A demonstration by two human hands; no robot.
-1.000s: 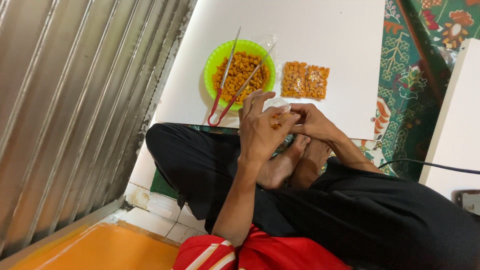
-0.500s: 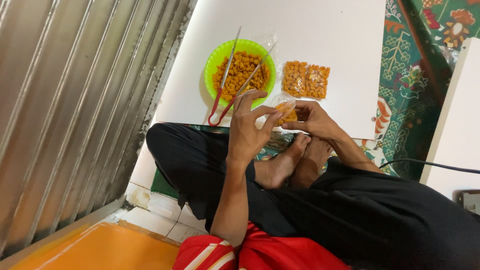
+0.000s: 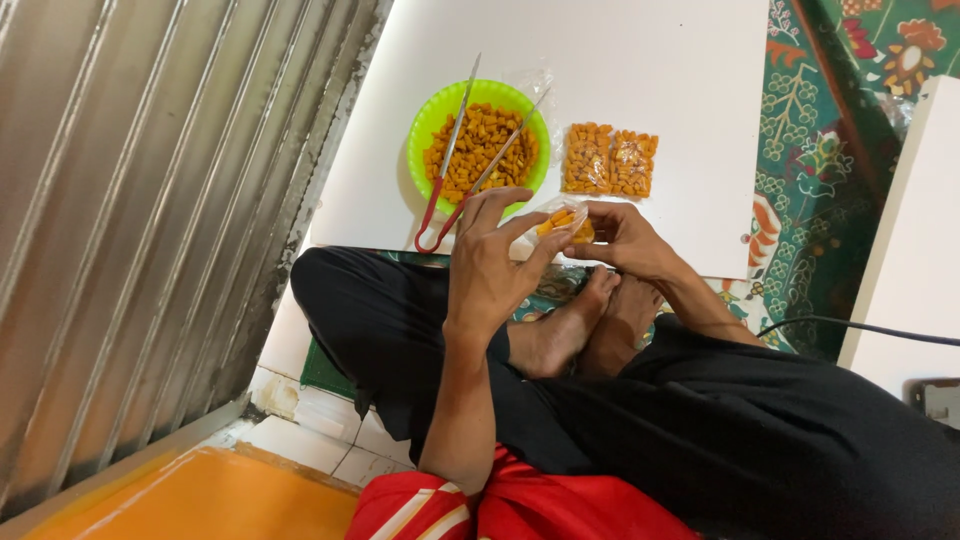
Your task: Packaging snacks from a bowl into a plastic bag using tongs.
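While both hands (image 3: 560, 250) pinch — snack bag (image 3: 562, 221), green bowl (image 3: 478, 140)

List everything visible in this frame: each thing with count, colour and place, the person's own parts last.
bowl: one, bright green, on the white board, full of orange snack pieces
tongs: one pair, metal with red handles, lying across the bowl
filled packets: two, clear with orange pieces, right of the bowl
white board: one, on the patterned green mat
small packet: one, clear, between both hands
cable: one, black, far right
left hand: pinching the small packet
right hand: holding the small packet
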